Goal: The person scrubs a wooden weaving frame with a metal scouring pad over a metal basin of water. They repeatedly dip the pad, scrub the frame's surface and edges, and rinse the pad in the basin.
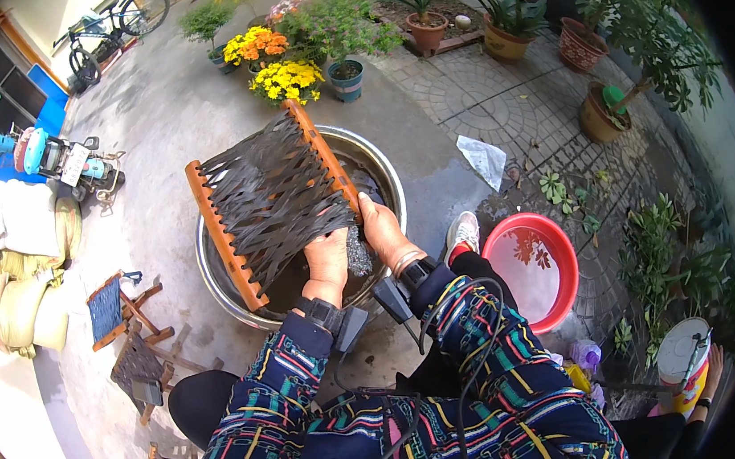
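Observation:
A woven seat of dark straps between two orange-brown wooden rails [269, 193] is held tilted above a wide steel basin [392, 180] of dark water. My right hand [384, 231] grips the lower end of the right rail, its thumb on the wood. My left hand [328, 260] is at the lower edge of the straps, its fingers hidden beneath them. Between my hands, a grey mesh scouring pad [358, 254] shows against the basin; which hand bears it I cannot tell.
A red plastic tub [568, 255] of cloudy water stands right of my shoe. Folding stools [142, 357] with woven seats are at the left, near stacked sacks [18, 293]. Potted flowers [288, 80] stand beyond the basin. Another person's hand [714, 368] touches a bucket [687, 364] at lower right.

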### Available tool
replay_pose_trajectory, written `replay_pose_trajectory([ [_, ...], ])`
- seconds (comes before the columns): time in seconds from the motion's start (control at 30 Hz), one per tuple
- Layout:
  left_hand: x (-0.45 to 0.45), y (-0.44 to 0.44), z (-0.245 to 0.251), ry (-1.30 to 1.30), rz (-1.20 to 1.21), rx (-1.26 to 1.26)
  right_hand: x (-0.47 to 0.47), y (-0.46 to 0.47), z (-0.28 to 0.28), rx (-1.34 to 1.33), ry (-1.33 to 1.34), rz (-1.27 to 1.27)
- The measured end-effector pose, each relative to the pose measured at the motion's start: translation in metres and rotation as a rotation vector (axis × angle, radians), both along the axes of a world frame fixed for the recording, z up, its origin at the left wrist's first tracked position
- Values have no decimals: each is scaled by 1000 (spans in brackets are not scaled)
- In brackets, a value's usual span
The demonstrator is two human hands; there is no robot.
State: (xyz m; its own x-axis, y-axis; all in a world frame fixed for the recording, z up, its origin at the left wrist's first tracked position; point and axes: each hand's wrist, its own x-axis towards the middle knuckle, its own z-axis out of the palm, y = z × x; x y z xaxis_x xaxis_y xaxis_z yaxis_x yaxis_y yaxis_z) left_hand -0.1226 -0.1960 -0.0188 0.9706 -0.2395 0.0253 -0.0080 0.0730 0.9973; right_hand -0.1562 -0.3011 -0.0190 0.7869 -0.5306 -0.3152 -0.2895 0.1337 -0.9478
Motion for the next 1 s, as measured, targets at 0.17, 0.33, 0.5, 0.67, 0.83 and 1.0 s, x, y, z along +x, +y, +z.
replay_pose_trajectory([
  [0.17, -6, 7, -3, -35, -87, 15, 1, 3, -2, -51, -104, 8],
  [0.33, -17, 12, 0, 142, -76, -148, -1, 2, -3, -141, -50, 78],
  [0.5, -1, 6, 3, 285, 17, -216, -2, 5, -5, -134, 7, 89],
  [0.67, -2, 12, 0, -29, -99, -15, -2, 10, -6, -226, -21, 24],
  [0.83, -10, 24, 6, 154, -158, 31, -6, 14, -3, -234, -86, 34],
  [1.0, 5, 17, 10, 194, 20, -129, -6, 20, -2, -214, -117, 34],
])
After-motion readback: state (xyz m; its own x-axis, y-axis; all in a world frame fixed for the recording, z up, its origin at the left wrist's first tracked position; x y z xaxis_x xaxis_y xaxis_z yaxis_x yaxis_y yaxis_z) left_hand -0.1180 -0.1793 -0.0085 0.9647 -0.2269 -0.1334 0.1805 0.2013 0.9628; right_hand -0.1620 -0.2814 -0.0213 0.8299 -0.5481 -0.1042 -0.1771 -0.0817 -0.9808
